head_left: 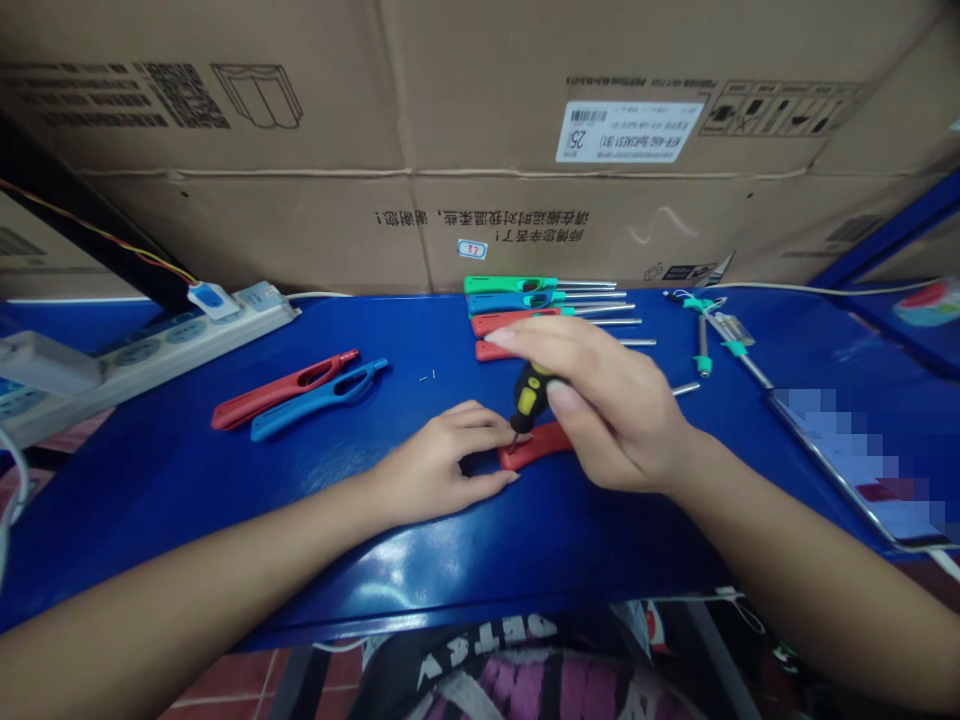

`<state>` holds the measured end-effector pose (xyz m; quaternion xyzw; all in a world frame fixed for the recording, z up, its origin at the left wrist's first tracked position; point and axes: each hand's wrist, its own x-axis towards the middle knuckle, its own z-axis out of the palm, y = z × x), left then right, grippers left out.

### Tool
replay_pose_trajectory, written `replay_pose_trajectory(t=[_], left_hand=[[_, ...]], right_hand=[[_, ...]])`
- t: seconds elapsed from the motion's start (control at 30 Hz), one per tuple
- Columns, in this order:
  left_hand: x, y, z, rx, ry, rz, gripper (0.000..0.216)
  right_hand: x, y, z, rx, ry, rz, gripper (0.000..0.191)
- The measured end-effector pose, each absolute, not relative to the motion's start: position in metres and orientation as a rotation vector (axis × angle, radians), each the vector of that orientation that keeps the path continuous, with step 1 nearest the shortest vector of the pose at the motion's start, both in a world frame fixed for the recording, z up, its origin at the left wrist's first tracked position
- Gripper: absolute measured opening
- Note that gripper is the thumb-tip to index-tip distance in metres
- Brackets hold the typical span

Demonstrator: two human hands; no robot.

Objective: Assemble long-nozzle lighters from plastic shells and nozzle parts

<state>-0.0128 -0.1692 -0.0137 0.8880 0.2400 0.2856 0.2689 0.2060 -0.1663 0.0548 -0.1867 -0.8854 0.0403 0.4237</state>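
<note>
A red long-nosed lighter [541, 447] lies flat on the blue table, its metal tube sticking out to the right beyond my hand. My left hand [442, 465] pinches the handle's left end between thumb and fingers. A short black-and-yellow screwdriver [531, 395] is in my right hand [619, 405], gripped from above. Its tip meets the red handle close to my left fingertips, the shaft leaning slightly. Beneath my right palm the middle of the lighter is hidden. Two tiny metal pins or screws [427, 378] lie on the table behind my left hand.
Several assembled lighters [510, 300] in green, blue and red lie in a row at the back. To the left are a red handle shell [281, 392], a blue one [319, 400] and a power strip [187, 330]. Lighter rod parts [703, 335] and a phone or tablet [862, 470] lie right.
</note>
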Motion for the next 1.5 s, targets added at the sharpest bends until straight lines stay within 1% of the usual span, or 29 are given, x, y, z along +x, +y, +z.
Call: replay_pose_trajectory(t=[0.07,0.1,0.17,0.23,0.27,0.3,0.37,0.43,0.47,0.53,0.6,0.63,0.77,0.83,0.93,0.97,1.03,1.07,1.17,1.2,1.27,1.33,1.37,1.43,1.5], left_hand=[[-0.013,-0.169,-0.014,2.397,0.655,0.752,0.028],[-0.013,-0.169,-0.014,2.395,0.654,0.749,0.028],[-0.013,-0.169,-0.015,2.388,0.646,0.763,0.027],[-0.013,-0.169,-0.015,2.384,0.640,0.784,0.027],[-0.013,-0.169,-0.015,2.384,0.642,0.786,0.028],[-0.013,-0.169,-0.015,2.385,0.647,0.783,0.029],[-0.012,-0.169,-0.014,2.390,0.657,0.756,0.031],[-0.012,-0.170,-0.013,2.393,0.663,0.750,0.030],[-0.012,-0.170,-0.013,2.394,0.663,0.759,0.028],[-0.012,-0.170,-0.013,2.392,0.657,0.787,0.026],[-0.012,-0.170,-0.013,2.386,0.661,0.796,0.024],[-0.012,-0.170,-0.013,2.384,0.663,0.788,0.024],[-0.012,-0.170,-0.013,2.378,0.666,0.771,0.023],[-0.012,-0.170,-0.013,2.373,0.669,0.787,0.021],[-0.012,-0.170,-0.014,2.362,0.661,0.800,0.020],[-0.012,-0.170,-0.014,2.363,0.653,0.796,0.020],[-0.012,-0.169,-0.014,2.371,0.648,0.780,0.021],[-0.012,-0.169,-0.014,2.378,0.651,0.772,0.021],[-0.012,-0.169,-0.014,2.383,0.663,0.769,0.025],[-0.012,-0.169,-0.014,2.378,0.665,0.776,0.025],[-0.012,-0.169,-0.014,2.369,0.662,0.785,0.023],[-0.012,-0.169,-0.014,2.371,0.655,0.788,0.020],[-0.012,-0.169,-0.014,2.375,0.653,0.789,0.019],[-0.012,-0.170,-0.014,2.377,0.655,0.790,0.020],[-0.013,-0.170,-0.014,2.374,0.662,0.790,0.020]], right_hand=[[0.207,-0.165,0.056,-0.474,-2.215,0.309,0.036],[0.207,-0.164,0.057,-0.475,-2.200,0.340,0.033],[0.210,-0.162,0.057,-0.494,-2.175,0.226,0.025],[0.212,-0.161,0.058,-0.510,-2.185,0.051,0.028],[0.213,-0.161,0.058,-0.509,-2.202,0.025,0.030],[0.214,-0.161,0.059,-0.509,-2.220,0.061,0.032],[0.213,-0.163,0.061,-0.491,-2.232,0.231,0.037],[0.211,-0.164,0.062,-0.470,-2.216,0.317,0.034],[0.211,-0.165,0.063,-0.470,-2.210,0.277,0.029],[0.211,-0.166,0.063,-0.471,-2.207,0.090,0.023],[0.211,-0.167,0.063,-0.468,-2.218,-0.017,0.026],[0.210,-0.168,0.063,-0.454,-2.231,0.006,0.028],[0.207,-0.172,0.065,-0.401,-2.240,0.298,0.035],[0.205,-0.172,0.065,-0.384,-2.225,0.308,0.029],[0.205,-0.171,0.063,-0.414,-2.178,0.115,0.014],[0.206,-0.170,0.062,-0.427,-2.163,0.037,0.013],[0.207,-0.169,0.060,-0.443,-2.174,-0.053,0.020],[0.207,-0.169,0.059,-0.445,-2.200,-0.036,0.023],[0.206,-0.170,0.060,-0.452,-2.255,0.201,0.038],[0.205,-0.171,0.060,-0.455,-2.248,0.271,0.040],[0.204,-0.172,0.061,-0.470,-2.211,0.271,0.031],[0.204,-0.172,0.061,-0.520,-2.165,0.106,0.018],[0.204,-0.172,0.061,-0.544,-2.147,0.018,0.016],[0.204,-0.171,0.061,-0.553,-2.139,-0.036,0.021],[0.203,-0.172,0.062,-0.514,-2.174,0.113,0.028]])
